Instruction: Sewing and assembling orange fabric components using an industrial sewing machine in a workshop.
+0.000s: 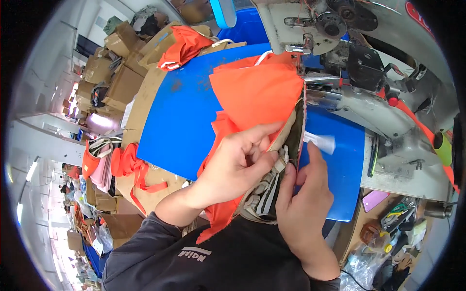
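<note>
Toward nine o'clock, loose orange strips [128, 160] are trailing over the brown board [145, 106]; a passing sleeve could be snagging them. Near the centre, our left hand [228, 157] is pinching the pale edging [289, 127] of the orange cloth [262, 92], which is lying toward one o'clock, its far corner reaching under the sewing machine [361, 63]. If that pinch is loosening, the layers could be sliding out of line, and a bunched fold might be catching at the machine. At four o'clock, our right hand [308, 196] is curling beside the dark lining [299, 121]; we are not able to tell whether it is gripping anything.

For writing, white lettering [194, 255] is showing on our black shirt [228, 262] at seven o'clock; the white slip [324, 143] by our right fingertips is blurring too much for reading; a red badge [421, 18] at two o'clock is bearing partly cut-off letters.
</note>
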`<state>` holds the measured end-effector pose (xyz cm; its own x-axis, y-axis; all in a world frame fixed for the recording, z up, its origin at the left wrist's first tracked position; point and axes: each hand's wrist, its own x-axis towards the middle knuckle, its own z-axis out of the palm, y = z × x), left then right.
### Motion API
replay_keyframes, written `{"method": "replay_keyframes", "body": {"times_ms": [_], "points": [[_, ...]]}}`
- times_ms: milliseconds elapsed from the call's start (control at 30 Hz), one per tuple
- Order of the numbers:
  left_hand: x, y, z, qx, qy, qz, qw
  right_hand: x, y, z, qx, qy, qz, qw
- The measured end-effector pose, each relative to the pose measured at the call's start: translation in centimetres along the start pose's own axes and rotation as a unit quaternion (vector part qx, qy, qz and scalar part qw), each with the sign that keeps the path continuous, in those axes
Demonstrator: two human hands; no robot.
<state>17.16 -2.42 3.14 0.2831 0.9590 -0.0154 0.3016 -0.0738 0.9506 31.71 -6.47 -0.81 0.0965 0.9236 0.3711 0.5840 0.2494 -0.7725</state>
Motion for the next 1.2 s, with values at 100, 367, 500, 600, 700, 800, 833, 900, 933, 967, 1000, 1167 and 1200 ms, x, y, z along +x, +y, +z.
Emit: {"method": "replay_keyframes", "body": {"times_ms": [100, 367, 500, 600, 700, 800, 833, 900, 933, 967, 1000, 1167, 1200], "points": [[-0.1, 0.6, 0.2, 0.046, -0.002, 0.007, 0.999, -0.1, 0.2, -0.1, -0.001, -0.014, 0.004, 1.000], [-0.3, 0.9, 0.6, 0.142, -0.015, 0.039, 0.989, 0.7, 0.9, -0.1, 0.186, -0.071, 0.071, 0.977], [-0.5, 2.3, 0.8, 0.204, -0.008, 0.084, 0.975, 0.5, 1.2, 0.5, 0.296, -0.049, 0.072, 0.951], [-0.5, 2.5, 0.5, 0.254, -0.004, 0.127, 0.959, 0.7, 1.0, 0.3, 0.261, -0.063, 0.058, 0.962], [-0.5, 2.1, 0.8, 0.282, 0.000, 0.176, 0.943, 0.6, 1.3, 0.4, 0.278, -0.058, 0.050, 0.958], [-0.1, 2.5, 1.1, 0.294, -0.013, 0.152, 0.943, 0.2, 1.4, 0.4, 0.294, -0.057, 0.073, 0.951], [-0.1, 2.6, 1.1, 0.291, -0.008, 0.154, 0.944, 0.1, 1.5, 0.5, 0.303, -0.044, 0.067, 0.950], [-0.2, 2.7, 1.2, 0.348, -0.012, 0.147, 0.926, 0.0, 1.2, 0.3, 0.312, -0.050, 0.078, 0.946], [-0.3, 2.7, 1.2, 0.346, -0.007, 0.149, 0.926, 0.0, 1.0, 0.3, 0.324, -0.054, 0.094, 0.940], [-0.3, 2.6, 1.2, 0.359, -0.015, 0.150, 0.921, 0.0, 1.0, 0.3, 0.321, -0.057, 0.090, 0.941], [-0.2, 2.6, 1.3, 0.371, -0.022, 0.149, 0.916, -0.1, 1.2, 0.2, 0.352, -0.068, 0.106, 0.927], [0.7, 2.6, 1.5, 0.386, -0.048, 0.144, 0.910, -0.3, 2.2, 0.9, 0.398, -0.058, 0.133, 0.906], [1.1, 2.6, 1.3, 0.395, -0.054, 0.138, 0.907, 0.5, 2.0, 0.8, 0.409, -0.058, 0.135, 0.900]]}}
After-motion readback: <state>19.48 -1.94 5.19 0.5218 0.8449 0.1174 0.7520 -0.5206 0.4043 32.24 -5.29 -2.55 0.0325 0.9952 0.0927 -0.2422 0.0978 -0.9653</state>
